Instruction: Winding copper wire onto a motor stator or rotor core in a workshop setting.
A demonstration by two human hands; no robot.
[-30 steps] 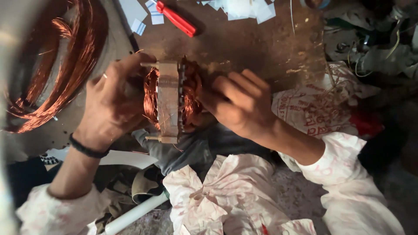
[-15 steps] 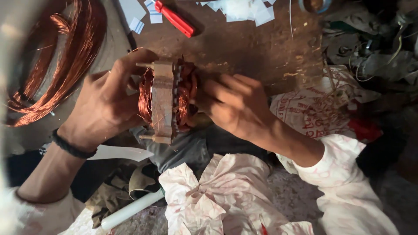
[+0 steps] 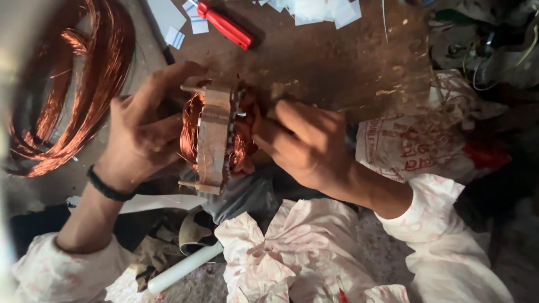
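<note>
A motor stator (image 3: 214, 137) with a flat metal core and copper windings bulging on both sides stands on edge between my hands. My left hand (image 3: 143, 132), a black band on its wrist, grips the stator's left side with the thumb over its top corner. My right hand (image 3: 306, 145) is closed against the windings on the stator's right side, fingers curled on the copper. What the right fingertips pinch is hidden.
Loops of loose copper wire (image 3: 78, 84) lie at the left. A red-handled tool (image 3: 227, 25) and white paper slips (image 3: 314, 10) rest on the brown board (image 3: 337, 62) behind. A printed sack (image 3: 415, 146), white crumpled cloth (image 3: 281, 252) and a white tube (image 3: 182, 268) lie near.
The stator and both hands sit slightly higher and left in view. My left thumb has slid over the stator's top corner; both grips stay closed.
</note>
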